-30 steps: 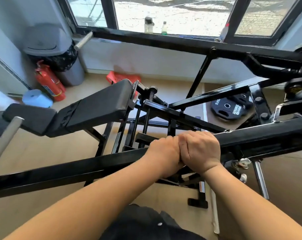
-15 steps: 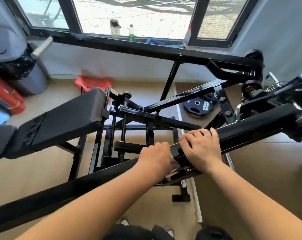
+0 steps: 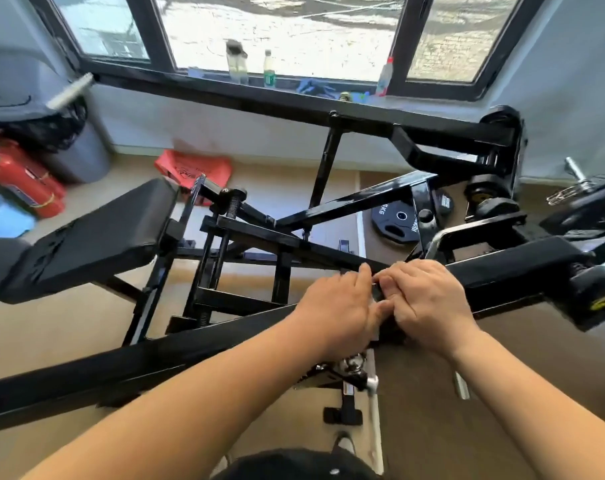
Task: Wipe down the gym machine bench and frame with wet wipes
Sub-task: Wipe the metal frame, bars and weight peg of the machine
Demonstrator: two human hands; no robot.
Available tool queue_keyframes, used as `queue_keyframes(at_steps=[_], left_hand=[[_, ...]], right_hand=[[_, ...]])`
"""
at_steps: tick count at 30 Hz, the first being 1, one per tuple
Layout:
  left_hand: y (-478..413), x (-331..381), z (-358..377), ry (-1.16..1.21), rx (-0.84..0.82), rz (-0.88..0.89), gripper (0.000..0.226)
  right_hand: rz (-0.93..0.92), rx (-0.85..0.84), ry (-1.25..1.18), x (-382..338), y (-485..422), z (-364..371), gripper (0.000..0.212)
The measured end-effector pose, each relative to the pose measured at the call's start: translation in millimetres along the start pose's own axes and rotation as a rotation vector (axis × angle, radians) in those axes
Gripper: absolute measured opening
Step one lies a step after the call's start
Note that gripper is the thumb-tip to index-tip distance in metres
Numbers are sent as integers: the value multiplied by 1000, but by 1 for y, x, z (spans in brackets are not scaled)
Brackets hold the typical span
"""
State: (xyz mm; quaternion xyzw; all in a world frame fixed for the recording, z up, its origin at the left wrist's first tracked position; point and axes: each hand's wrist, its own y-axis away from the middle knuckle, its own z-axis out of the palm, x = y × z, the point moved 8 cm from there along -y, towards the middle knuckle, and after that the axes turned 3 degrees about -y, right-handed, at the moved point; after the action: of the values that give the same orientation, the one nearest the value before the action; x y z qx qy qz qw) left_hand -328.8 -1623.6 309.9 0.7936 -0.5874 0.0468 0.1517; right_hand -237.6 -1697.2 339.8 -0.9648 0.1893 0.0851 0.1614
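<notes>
- We are counting two hands (image 3: 332, 306) (image 3: 429, 303).
- We are seeing one padded bench (image 3: 96, 244) and one black frame (image 3: 155, 362).
- We are counting three bottles (image 3: 237, 62) (image 3: 268, 69) (image 3: 384, 76).
- We are counting three window panes (image 3: 100, 26) (image 3: 276, 29) (image 3: 456, 36).
- We are finding one fire extinguisher (image 3: 27, 181), one grey bin (image 3: 82, 157) and one red bag (image 3: 193, 168).
- We are making out at least one weight plate (image 3: 399, 220).

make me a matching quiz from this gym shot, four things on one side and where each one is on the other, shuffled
1 fire extinguisher
2 weight plate
3 green-label bottle
4 right hand

a on the windowsill
b on the frame bar
c flat on the floor, right of the frame
d beside the grey bin

Pairs: 1-d, 2-c, 3-a, 4-b
</notes>
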Motion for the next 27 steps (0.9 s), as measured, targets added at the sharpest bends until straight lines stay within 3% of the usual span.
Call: queue_keyframes(at_steps=[6, 11, 14, 17, 19, 22, 25, 27], left_hand=[[43, 5, -3, -151, 14, 18, 76], [-19, 28, -4, -65, 6, -31, 71], [-33, 38, 0, 4, -13, -69, 98], [-17, 42, -3, -42, -61, -52, 116], [-13, 43, -12, 124, -112, -52, 120], [-10, 31, -17, 342, -67, -117, 95], [-3, 29, -22, -90, 97, -112, 75], [-11, 37, -13, -194, 81, -138, 72]], right_hand=[[-146, 1, 24, 2, -2, 1, 33], [-117, 32, -301, 13, -4, -12, 39], [-50, 95, -549, 38, 1, -33, 45], [-197, 257, -188, 65, 11, -65, 29], [-132, 278, -6, 97, 14, -68, 25], [-37, 197, 101, 125, 22, -53, 35], [-12, 233, 124, 128, 22, -52, 31], [15, 262, 118, 126, 19, -54, 30]])
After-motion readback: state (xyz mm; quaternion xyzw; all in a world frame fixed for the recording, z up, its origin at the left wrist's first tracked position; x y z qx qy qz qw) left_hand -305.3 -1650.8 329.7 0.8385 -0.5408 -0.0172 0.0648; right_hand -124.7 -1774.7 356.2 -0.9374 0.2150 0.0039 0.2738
